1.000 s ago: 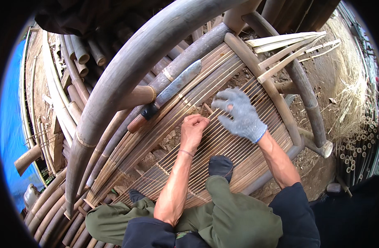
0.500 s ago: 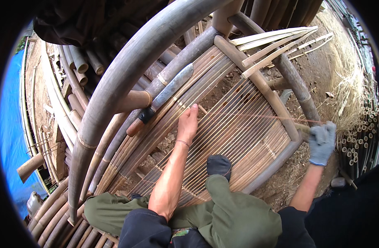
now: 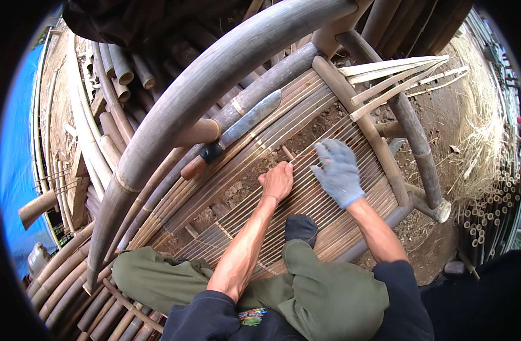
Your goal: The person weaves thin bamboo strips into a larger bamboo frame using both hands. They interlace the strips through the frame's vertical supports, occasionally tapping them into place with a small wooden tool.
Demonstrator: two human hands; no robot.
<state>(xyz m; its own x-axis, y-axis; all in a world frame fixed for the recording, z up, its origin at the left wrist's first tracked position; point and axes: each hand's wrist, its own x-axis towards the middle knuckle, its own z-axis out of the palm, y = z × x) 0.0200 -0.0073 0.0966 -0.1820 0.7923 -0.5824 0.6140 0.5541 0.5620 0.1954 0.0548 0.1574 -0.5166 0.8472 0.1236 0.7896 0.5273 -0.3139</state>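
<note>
My bare left hand (image 3: 278,181) is closed low over the seat's bamboo slats (image 3: 340,193), at the edge of a gap between them. Whatever its fingers pinch is hidden. A short thin stick (image 3: 286,152) shows in the gap just beyond it. Close on the right, my right hand (image 3: 339,171) in a grey glove hovers over the slats, fingers apart and slightly blurred. I see nothing held in it. On the slats to the far left rests a large knife (image 3: 249,119) with a wooden handle. My dark-covered foot (image 3: 301,228) presses on the seat.
A thick curved bamboo rail (image 3: 175,85) of the chair arches up on the left. Pale split strips (image 3: 397,68) lie across the far right frame. Bamboo poles (image 3: 119,65) are stacked at left, with a blue tarp (image 3: 19,136) beyond. Straw-like shavings (image 3: 482,125) cover ground at right.
My right hand has come in from the far right to beside my left, and its fingers have spread. The reddish cord stretched between the hands no longer shows clearly. The view has shifted slightly.
</note>
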